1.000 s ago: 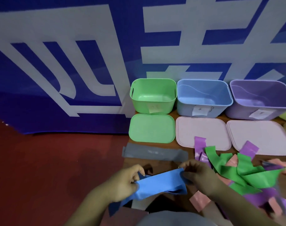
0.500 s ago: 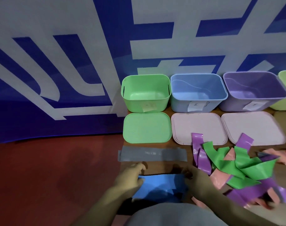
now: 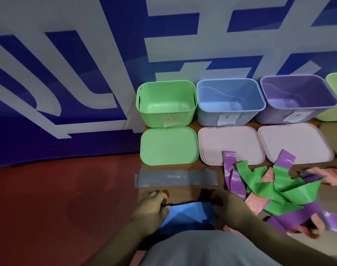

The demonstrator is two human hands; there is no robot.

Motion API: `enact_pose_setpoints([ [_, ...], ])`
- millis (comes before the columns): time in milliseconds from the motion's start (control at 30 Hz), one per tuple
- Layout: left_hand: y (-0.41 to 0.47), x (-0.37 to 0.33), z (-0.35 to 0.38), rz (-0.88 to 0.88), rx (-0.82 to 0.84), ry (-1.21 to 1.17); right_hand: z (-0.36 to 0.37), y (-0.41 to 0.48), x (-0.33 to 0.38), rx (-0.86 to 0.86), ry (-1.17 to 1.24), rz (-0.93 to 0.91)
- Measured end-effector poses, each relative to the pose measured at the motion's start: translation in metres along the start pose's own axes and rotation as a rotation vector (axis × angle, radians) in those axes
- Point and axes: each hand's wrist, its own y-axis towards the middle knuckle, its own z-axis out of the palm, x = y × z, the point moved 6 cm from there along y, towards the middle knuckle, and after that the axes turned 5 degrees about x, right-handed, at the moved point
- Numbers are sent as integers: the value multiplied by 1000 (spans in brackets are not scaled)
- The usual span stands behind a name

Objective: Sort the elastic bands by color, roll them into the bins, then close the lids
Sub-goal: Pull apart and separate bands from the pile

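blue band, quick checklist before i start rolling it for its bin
1. Both ends held: the left hand and right hand each grip an end of the blue band. Ok.
2. Band lying flat: it is folded over itself with a diagonal crease. Not ok.
3. Target open: the blue bin has no lid on and nothing shows inside. Ok.
4. Band free of the others: the mixed pile lies right beside the right hand, which hides any overlap. Cannot tell.
5. Lid free to lift: a purple band lies with its end on the pink lid in front of the blue bin. Not ok.
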Motion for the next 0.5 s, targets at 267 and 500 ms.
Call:
enact_pose_setpoints([
  [267, -17, -16, 5, 6, -81, 0, -12, -24, -12, -89, 14, -65],
  [500, -17, -55, 9, 79, -138, 28, -29, -46, -36, -141, 65, -68],
])
